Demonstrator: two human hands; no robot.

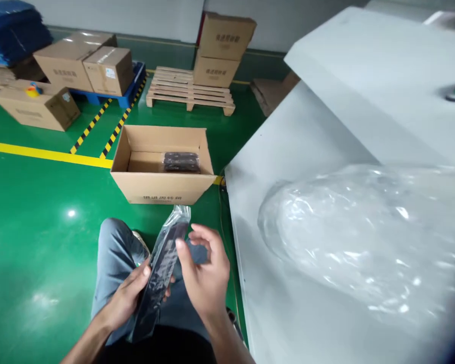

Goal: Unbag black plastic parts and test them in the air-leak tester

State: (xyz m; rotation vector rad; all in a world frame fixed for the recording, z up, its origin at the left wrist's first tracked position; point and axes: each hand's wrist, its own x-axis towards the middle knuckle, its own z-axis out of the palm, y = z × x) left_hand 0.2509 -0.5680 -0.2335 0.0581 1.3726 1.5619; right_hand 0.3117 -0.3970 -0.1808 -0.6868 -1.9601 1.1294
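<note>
A long dark part in a clear plastic bag (162,268) lies slanted over my lap. My left hand (131,290) grips it about its middle, thumb on top and fingertips showing at the far side. Close to the bag's upper end, my right hand (207,270) is raised with thumb and fingers apart, holding nothing. What the dark part is, I cannot make out through the plastic. Just beyond the bag stands an open cardboard box (163,187), and several dark bagged parts (181,162) lie inside it at the right.
A white machine or bench surface (250,242) with clear plastic bags (364,237) fills the right side. Behind are a wooden pallet (170,86) with stacked cartons (223,45), a blue pallet (125,96) with boxes (108,71), and a taped carton (34,108).
</note>
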